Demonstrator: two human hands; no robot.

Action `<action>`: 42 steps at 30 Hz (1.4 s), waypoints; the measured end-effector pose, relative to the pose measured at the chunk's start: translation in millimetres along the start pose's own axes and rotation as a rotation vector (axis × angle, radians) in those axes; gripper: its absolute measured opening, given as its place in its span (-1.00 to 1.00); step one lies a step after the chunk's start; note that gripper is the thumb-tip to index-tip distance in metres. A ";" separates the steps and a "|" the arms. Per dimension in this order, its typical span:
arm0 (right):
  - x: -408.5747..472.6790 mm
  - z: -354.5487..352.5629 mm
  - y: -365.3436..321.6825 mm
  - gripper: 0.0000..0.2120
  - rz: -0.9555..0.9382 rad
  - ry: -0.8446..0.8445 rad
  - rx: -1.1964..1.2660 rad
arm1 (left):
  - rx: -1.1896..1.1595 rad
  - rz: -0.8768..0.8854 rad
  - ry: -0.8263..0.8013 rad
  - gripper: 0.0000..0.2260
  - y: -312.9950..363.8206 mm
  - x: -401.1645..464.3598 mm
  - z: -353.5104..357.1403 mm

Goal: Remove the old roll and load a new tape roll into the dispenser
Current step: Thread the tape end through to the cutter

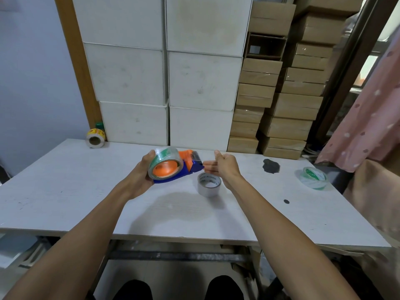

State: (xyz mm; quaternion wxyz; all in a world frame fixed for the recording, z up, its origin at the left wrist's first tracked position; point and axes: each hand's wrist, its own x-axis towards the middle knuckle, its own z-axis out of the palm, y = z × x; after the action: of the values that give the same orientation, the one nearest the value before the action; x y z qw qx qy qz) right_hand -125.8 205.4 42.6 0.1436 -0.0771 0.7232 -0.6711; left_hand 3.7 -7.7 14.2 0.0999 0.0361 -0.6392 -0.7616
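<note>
Left hand (144,169) fingers wrapped around the clear tape roll (164,162), which sits on the orange hub of the blue dispenser (184,169); the whole unit is held above the surface (75,191). Right hand (225,167) fingers (208,166) pinched together at the dispenser's front blade end, touching it; can't tell if they hold tape. Grey roll (208,184) lies flat on the surface just below the right hand. Green-printed clear roll (313,177) well off to the right. Yellow label roll (95,137) at the back left corner, against white boxes (134,74).
</note>
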 end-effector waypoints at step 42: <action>-3.2 23.0 2.7 -0.92 0.357 -0.154 0.416 | -0.389 0.000 0.160 -0.56 -6.5 23.6 46.5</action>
State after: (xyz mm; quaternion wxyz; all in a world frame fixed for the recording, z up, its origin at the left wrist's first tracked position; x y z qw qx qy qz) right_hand -115.3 184.8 38.9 0.3268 0.0320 0.5589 -0.7614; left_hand -28.6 33.6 18.0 0.1555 0.0766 -0.4703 -0.8653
